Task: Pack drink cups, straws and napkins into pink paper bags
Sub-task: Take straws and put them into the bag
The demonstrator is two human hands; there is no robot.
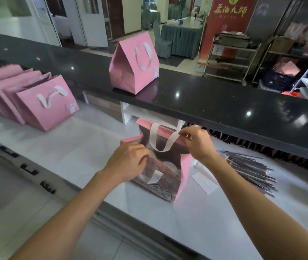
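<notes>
A pink paper bag (184, 177) with white ribbon handles stands open-topped on the white marble worktop in front of me. My left hand (130, 162) pinches its near rim at the left. My right hand (198, 142) pinches the far rim beside the far white handle (160, 141). The bag's inside is dark and I cannot tell what it holds. A heap of wrapped black straws (250, 171) lies to the right of the bag, with white napkins (204, 182) between them. A closed pink bag (134, 66) stands on the black counter ledge.
Several flat pink bags (44, 107) lean in a row on the worktop (70, 147) at the left. The raised black counter (224, 106) runs across behind the bag. Metal racks (232, 57) and a red banner (226, 25) stand beyond it.
</notes>
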